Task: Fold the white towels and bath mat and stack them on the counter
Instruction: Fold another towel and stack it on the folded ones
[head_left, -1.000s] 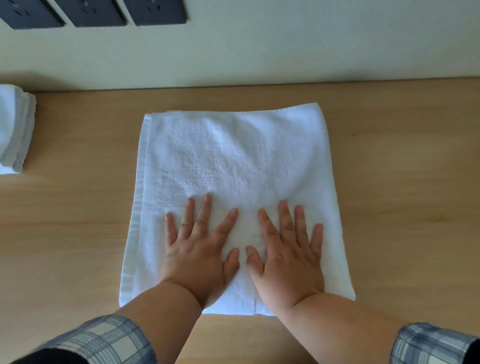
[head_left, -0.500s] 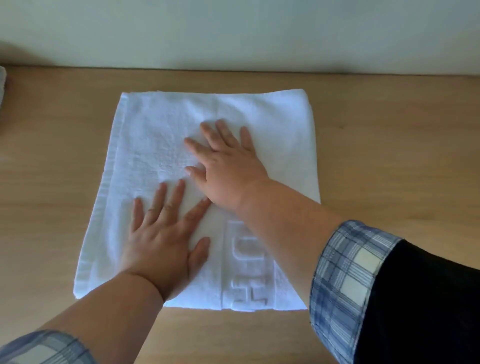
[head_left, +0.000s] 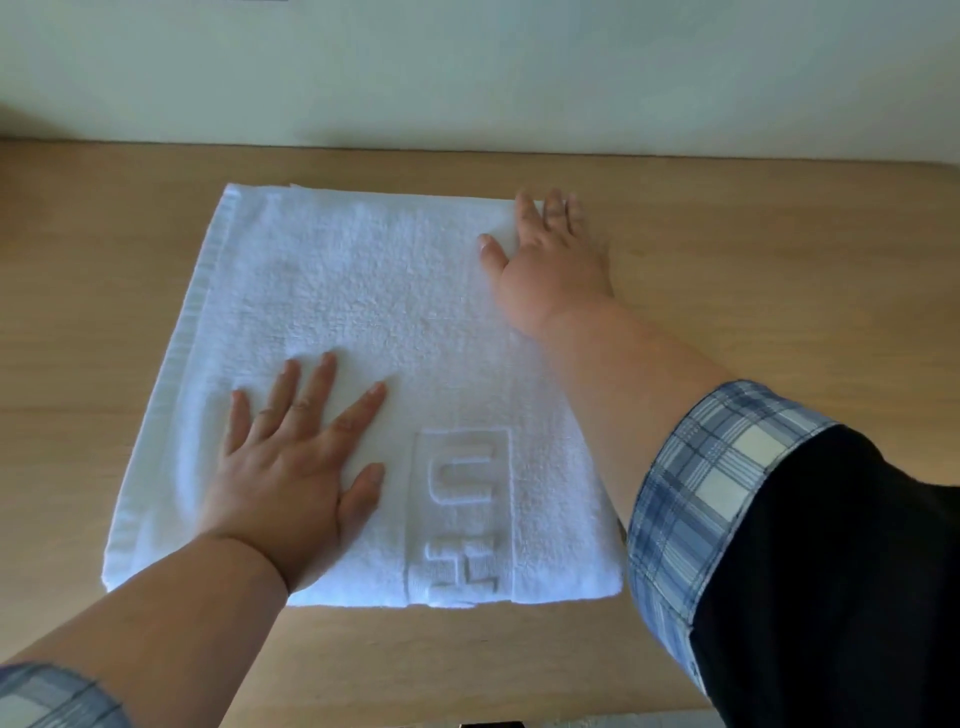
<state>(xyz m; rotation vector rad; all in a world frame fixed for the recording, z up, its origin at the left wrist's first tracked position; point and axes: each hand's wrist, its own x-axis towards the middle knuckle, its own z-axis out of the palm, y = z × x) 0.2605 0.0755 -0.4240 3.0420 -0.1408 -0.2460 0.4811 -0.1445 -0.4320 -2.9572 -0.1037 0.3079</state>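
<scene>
The folded white towel (head_left: 363, 291) lies flat on the counter (head_left: 753, 234). The left hand (head_left: 291, 467) presses its near part, fingers spread. The right hand (head_left: 545, 254) rests flat on the far right corner, grip spread too. Best to smooth the bumps out, then match the edges.

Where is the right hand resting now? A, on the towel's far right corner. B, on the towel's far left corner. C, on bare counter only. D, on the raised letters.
A: the right hand lies flat on the far right corner of the towel.
</scene>
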